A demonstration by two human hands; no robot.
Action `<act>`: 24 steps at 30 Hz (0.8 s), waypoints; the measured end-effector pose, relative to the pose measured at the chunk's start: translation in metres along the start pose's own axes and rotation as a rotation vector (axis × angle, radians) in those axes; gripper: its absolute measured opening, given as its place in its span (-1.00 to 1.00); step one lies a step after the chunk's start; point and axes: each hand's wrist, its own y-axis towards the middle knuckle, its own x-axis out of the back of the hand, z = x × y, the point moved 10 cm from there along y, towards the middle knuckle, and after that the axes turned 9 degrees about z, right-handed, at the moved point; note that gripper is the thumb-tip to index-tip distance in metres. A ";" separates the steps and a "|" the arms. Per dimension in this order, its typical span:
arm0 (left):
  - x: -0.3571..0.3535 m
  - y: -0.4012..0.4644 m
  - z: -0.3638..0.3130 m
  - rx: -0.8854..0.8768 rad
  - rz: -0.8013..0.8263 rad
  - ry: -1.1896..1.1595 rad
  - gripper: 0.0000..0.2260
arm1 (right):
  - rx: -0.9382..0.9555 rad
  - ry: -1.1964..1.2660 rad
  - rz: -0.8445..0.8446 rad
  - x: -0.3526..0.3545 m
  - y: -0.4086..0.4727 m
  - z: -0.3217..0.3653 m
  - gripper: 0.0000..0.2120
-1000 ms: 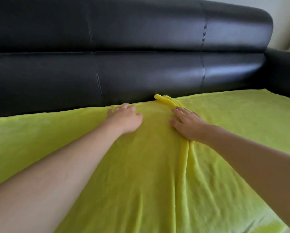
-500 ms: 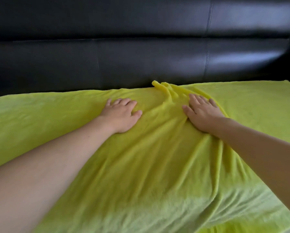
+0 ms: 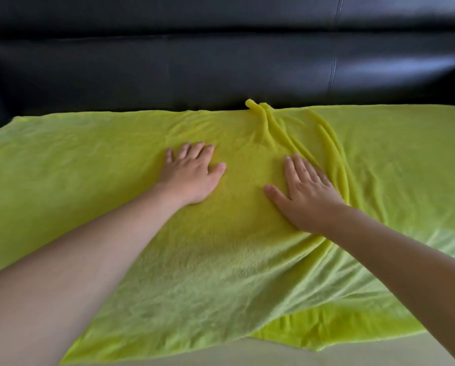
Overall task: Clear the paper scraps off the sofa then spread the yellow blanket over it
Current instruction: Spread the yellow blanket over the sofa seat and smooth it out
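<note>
blanket: yellow blanket (image 3: pixel 115 165) covers sofa (image 3: pixel 221 62) seat, ridged folds by right hand
left hand (image 3: pixel 192 175): flat, fingers straight, pressing blanket
right hand (image 3: pixel 308 194): same

Open yellow blanket (image 3: pixel 94 165) with a ridge of folds in the middle.
Smooth, bare fabric lies to either side; raised folds (image 3: pixel 326 143) stand just right of the right hand (image 3: pixel 305 194); the black sofa (image 3: pixel 221 67) backrest walls off the far edge.
</note>
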 end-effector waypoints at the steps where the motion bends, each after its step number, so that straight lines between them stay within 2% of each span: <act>1: 0.000 0.000 0.000 0.000 0.008 0.005 -0.36 | -0.018 -0.019 0.018 0.000 -0.003 -0.008 -0.14; 5: -0.002 0.001 0.001 0.004 0.019 0.018 -0.35 | -0.073 -0.088 0.067 0.004 -0.001 -0.021 -0.14; 10: -0.007 0.006 0.004 0.016 0.079 0.016 -0.34 | 0.043 -0.073 -0.115 0.039 0.024 0.007 -0.30; 12: -0.007 0.009 0.004 0.019 0.108 0.009 -0.34 | 0.084 -0.056 -0.062 0.035 0.035 0.011 -0.32; 16: -0.009 0.012 0.004 0.017 0.145 0.028 -0.33 | -0.046 -0.038 0.062 0.013 0.039 -0.019 -0.28; 19: 0.009 0.036 0.001 0.022 0.102 0.046 -0.35 | -0.058 -0.099 0.003 0.027 0.049 -0.023 -0.30; 24: 0.038 0.110 -0.012 0.055 0.043 -0.040 -0.44 | 0.047 -0.085 -0.101 0.070 0.102 -0.003 -0.44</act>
